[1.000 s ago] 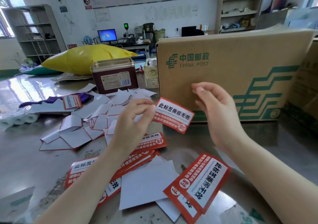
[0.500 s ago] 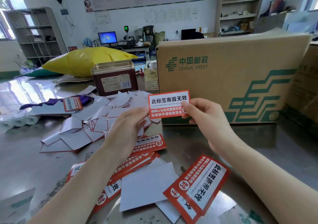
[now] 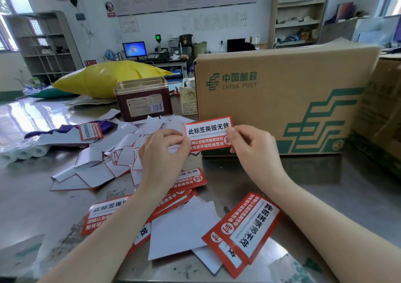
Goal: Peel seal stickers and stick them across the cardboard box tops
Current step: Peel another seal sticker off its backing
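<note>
I hold a red-and-white seal sticker (image 3: 207,132) upright in front of the lower left corner of a large China Post cardboard box (image 3: 282,96). My left hand (image 3: 162,154) pinches its lower left edge. My right hand (image 3: 253,150) pinches its right edge with thumb on the front. More seal stickers lie on the table: a pile (image 3: 104,215) under my left forearm and a stack (image 3: 245,230) near the front edge. I cannot tell whether the backing is still on the held sticker.
Several white backing papers (image 3: 91,169) litter the table at left. A dark red tin (image 3: 143,100), a yellow bag (image 3: 104,78) and a small carton (image 3: 188,100) stand behind. Another cardboard box (image 3: 384,109) sits at the right edge. A plastic-wrapped roll pack (image 3: 23,152) lies far left.
The sticker was tilted in my left hand alone. My right hand came in and took its right edge, and the sticker now stands level and facing me, slightly closer to the box.
</note>
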Available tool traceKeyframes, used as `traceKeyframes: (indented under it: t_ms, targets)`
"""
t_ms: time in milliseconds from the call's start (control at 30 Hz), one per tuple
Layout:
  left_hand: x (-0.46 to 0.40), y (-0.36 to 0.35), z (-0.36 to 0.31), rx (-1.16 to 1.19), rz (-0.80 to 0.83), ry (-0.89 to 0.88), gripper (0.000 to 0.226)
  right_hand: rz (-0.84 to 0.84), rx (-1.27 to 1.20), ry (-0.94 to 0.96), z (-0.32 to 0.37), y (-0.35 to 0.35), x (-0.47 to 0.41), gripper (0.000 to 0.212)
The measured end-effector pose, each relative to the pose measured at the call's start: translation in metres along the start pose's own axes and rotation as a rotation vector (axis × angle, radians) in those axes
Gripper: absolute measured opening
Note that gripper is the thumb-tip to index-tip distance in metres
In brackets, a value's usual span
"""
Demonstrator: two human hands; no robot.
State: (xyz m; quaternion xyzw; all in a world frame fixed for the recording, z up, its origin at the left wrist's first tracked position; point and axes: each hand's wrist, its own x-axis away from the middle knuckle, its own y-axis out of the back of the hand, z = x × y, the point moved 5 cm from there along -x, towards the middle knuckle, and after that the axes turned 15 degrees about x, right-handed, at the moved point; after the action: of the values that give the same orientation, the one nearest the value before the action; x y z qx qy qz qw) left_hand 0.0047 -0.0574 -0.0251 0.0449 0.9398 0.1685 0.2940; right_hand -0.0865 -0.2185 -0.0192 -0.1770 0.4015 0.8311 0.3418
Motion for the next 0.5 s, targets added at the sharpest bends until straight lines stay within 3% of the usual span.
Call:
traceKeyframes:
  t_ms: [267, 500]
  targets:
    - [0.002, 0.001, -0.016, -0.024, -0.097, -0.039, 0.030, -0.149, 0.072, 0.056, 0.009, 0.016, 0.005, 0.029]
    - [-0.005, 0.009, -0.074, -0.055, -0.240, -0.335, 0.038, -0.326, 0.079, 0.158, 0.032, 0.060, 0.000, 0.037]
